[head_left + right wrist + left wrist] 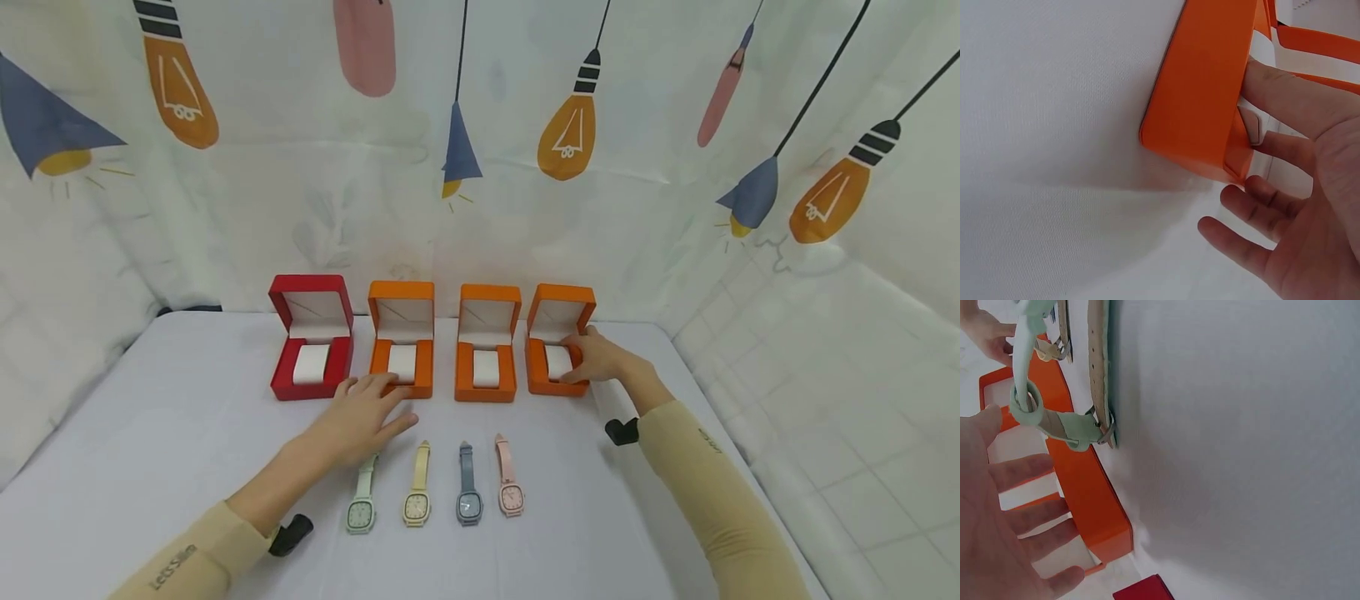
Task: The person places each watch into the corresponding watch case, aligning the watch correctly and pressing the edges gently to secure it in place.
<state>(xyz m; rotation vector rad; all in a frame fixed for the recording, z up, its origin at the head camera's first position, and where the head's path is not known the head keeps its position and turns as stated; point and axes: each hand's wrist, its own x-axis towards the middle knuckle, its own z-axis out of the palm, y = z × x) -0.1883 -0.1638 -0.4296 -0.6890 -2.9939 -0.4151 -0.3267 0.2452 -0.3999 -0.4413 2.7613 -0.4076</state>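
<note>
We have the white cushion (pixel 557 362) seated in the rightmost orange box (pixel 557 388), at the end of the row on the desk (pixel 187 400). Our right hand (pixel 603 357) pinches it between thumb (pixel 1291 94) and forefinger (pixel 1285 147), one towards its near end and one towards its far end, while the other fingers (pixel 1235 245) bend loosely outside the box wall. We judge the cushion light, soft and hardly slippery, so a gentle hold at its ends suits it; pressing its middle would likely dent it. The box looks stiff but light, and might drag along if the fit is snug. Its raised lid (pixel 558 293) limits reach from behind. Our left hand (pixel 362 421), fingers spread and holding nothing, is at the front of the left orange box (pixel 420 392); we cannot tell whether they touch. The mint watch (pixel 361 514) has its strap partly under that hand. The yellow watch (pixel 416 507), blue watch (pixel 469 505) and pink watch (pixel 512 497) lie alongside, and the middle orange box (pixel 485 395) and red box (pixel 307 392) stand open.
</note>
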